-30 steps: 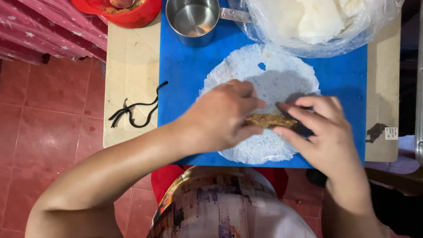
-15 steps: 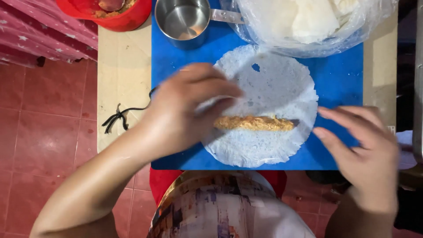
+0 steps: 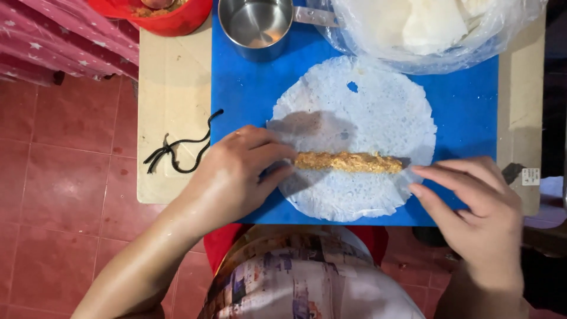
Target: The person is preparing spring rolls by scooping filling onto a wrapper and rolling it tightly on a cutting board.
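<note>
Two hands at work on our round white wrapper (image 3: 360,112), which lies flat on the blue mat (image 3: 248,94) w/ a strip of orange-brown filling (image 3: 348,162) across its near half. Our left hand (image 3: 236,171) rests at the filling's left end, fingers together, tips on the wrapper edge. Our right hand (image 3: 472,207) sits at the right end, fingers slightly apart, tips touching the wrapper's rim, gripping nothing. Steel cup (image 3: 257,26) & red bowl (image 3: 159,15) sit beyond; black cord (image 3: 177,153) lies left of the mat.
</note>
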